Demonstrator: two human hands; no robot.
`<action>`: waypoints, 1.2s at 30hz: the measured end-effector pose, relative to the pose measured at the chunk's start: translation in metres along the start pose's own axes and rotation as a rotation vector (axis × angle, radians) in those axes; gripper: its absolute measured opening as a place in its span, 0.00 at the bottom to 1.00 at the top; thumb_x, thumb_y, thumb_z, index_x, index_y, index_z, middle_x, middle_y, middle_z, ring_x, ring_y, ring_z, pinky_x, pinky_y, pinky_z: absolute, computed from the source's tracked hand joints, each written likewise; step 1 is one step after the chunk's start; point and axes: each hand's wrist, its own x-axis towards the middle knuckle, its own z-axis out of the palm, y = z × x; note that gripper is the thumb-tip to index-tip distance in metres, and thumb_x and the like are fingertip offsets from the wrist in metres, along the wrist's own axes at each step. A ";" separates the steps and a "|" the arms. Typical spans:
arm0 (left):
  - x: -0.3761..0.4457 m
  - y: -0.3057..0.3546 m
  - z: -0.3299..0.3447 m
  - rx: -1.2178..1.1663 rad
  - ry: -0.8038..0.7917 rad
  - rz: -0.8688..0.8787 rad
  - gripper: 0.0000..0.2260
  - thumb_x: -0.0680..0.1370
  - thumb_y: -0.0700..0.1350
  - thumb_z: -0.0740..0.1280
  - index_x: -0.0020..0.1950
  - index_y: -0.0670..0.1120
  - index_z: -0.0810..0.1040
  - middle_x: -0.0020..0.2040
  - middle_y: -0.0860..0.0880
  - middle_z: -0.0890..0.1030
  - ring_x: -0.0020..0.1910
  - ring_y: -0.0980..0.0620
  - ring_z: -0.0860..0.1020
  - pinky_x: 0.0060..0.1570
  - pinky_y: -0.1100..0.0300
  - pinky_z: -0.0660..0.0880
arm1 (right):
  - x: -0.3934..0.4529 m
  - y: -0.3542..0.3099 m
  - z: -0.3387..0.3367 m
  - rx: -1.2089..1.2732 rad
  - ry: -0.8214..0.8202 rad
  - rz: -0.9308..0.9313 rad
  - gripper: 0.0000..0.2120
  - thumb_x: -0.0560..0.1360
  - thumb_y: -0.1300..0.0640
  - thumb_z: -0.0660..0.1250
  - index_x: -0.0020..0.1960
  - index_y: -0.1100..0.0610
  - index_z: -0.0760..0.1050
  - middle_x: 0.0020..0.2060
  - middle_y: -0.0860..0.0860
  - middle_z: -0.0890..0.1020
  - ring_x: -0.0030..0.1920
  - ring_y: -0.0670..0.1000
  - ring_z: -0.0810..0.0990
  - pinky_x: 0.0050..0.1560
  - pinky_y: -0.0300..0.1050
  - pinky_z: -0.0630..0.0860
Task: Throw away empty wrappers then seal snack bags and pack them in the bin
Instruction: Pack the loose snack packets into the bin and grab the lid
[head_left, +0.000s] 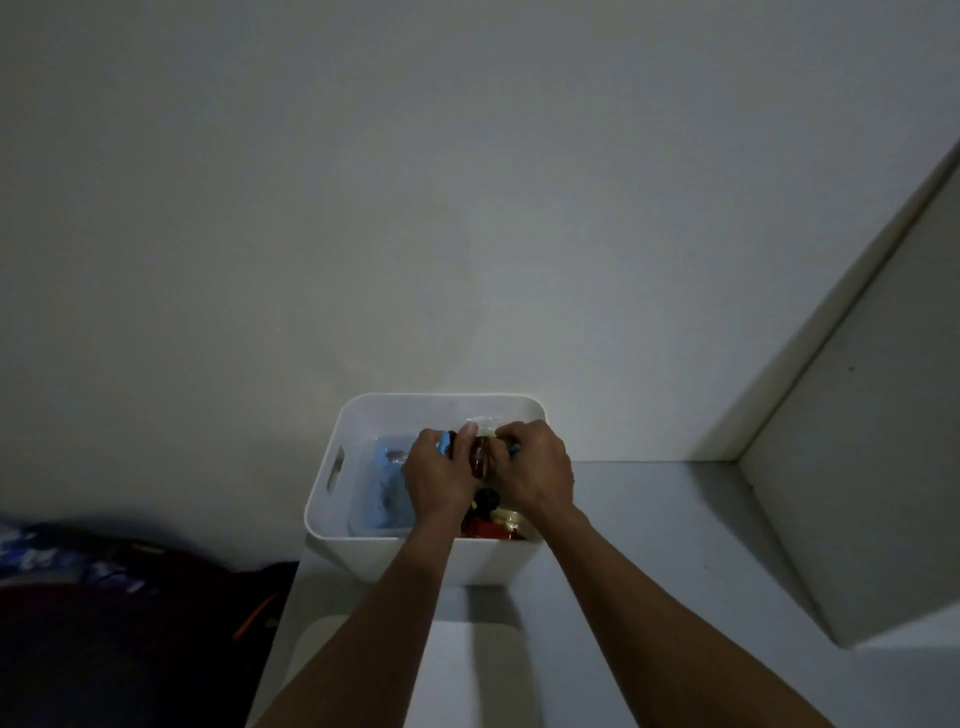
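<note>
A white plastic bin (332, 499) with a slot handle stands on the white table against the wall. Both my hands are inside it. My left hand (439, 475) and my right hand (535, 467) grip the same dark red snack bag (480, 457) from either side, near its top. A light blue bag (382, 478) lies in the bin's left half. Below my hands, red, dark and yellowish packets (493, 522) fill the bin's right side. Much of the held bag is hidden by my fingers.
The white table (649, 519) runs right and toward me. A white cabinet or shelf side (857, 441) rises at the right. Left of the table lies dark cloth with a blue patterned piece (47, 556) and an orange strap (254, 616). A plain wall is behind.
</note>
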 end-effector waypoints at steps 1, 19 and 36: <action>0.002 -0.005 0.005 0.012 -0.087 -0.028 0.19 0.80 0.61 0.59 0.48 0.45 0.75 0.44 0.49 0.79 0.43 0.52 0.74 0.43 0.62 0.69 | 0.001 0.003 0.003 -0.008 -0.020 0.019 0.13 0.78 0.46 0.63 0.53 0.52 0.81 0.49 0.50 0.82 0.47 0.52 0.81 0.42 0.42 0.74; -0.073 0.004 -0.072 -0.047 -0.060 0.063 0.25 0.82 0.60 0.50 0.56 0.44 0.79 0.57 0.42 0.80 0.57 0.45 0.75 0.55 0.59 0.65 | -0.085 -0.006 -0.058 0.074 0.006 0.062 0.21 0.79 0.45 0.59 0.69 0.52 0.74 0.63 0.54 0.79 0.62 0.56 0.77 0.58 0.48 0.73; -0.188 -0.226 -0.157 0.335 -0.115 -0.060 0.27 0.78 0.60 0.60 0.71 0.45 0.70 0.69 0.43 0.72 0.68 0.44 0.70 0.68 0.49 0.64 | -0.294 0.089 0.033 0.134 -0.160 0.340 0.29 0.79 0.46 0.65 0.75 0.56 0.64 0.72 0.56 0.70 0.71 0.57 0.69 0.71 0.50 0.65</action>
